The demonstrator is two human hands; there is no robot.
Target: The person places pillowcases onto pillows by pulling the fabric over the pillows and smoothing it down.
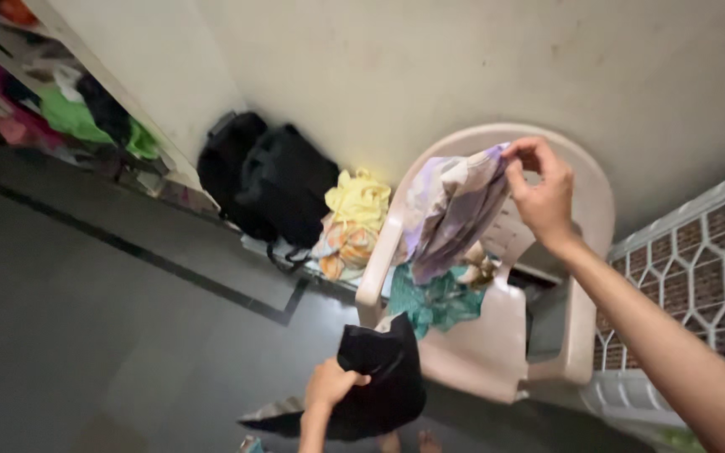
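My right hand pinches the top edge of a pale purple patterned cloth and holds it up over a white plastic chair. The cloth hangs down toward the chair's seat, where a green garment lies crumpled. My left hand is lower, near the bottom of the view, closed on a black garment that hangs in front of the chair's front edge.
Two black bags lean against the pale wall, with yellow and orange clothes heaped beside them. Shelves stuffed with coloured clothes stand at the upper left. A white lattice grille is at the right. The floor is dark tile.
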